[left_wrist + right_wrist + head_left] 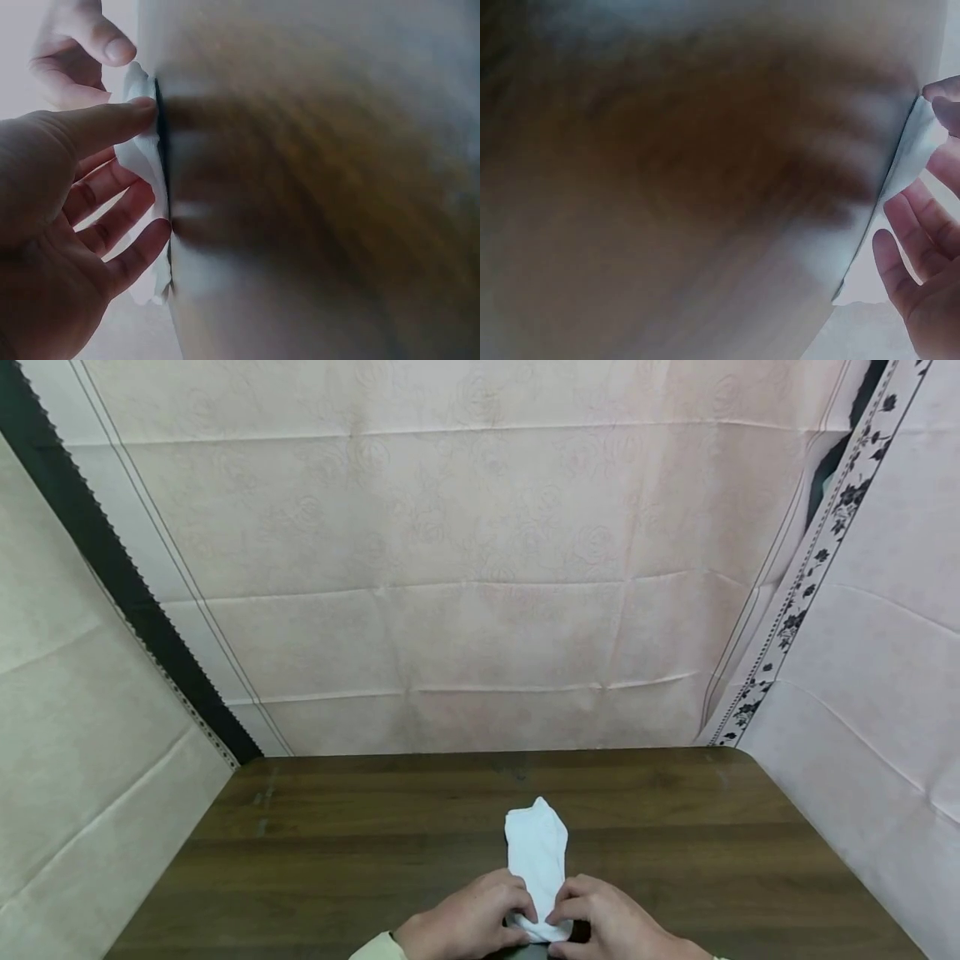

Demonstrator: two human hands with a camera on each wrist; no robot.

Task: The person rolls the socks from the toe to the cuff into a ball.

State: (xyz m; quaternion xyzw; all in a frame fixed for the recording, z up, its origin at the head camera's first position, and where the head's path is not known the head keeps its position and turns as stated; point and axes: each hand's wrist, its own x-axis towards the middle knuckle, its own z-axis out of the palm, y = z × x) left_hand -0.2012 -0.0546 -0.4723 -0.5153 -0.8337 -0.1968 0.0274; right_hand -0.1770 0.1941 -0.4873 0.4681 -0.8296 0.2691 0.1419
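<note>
A narrow white cloth, sock-like in shape, lies flat and lengthwise on the brown wooden table, its near end folded or bunched. My left hand pinches the near left corner, and in the left wrist view its thumb lies on the cloth's edge with the fingers spread along it. On the near right corner, my right hand grips between thumb and fingers. The right wrist view shows the cloth's edge beside the right fingers; the thumb there is partly cut off.
The wooden table has rounded far corners. Pale creased sheets hang behind it and on both sides. A dark band runs down the left sheet, and a floral border down the right one.
</note>
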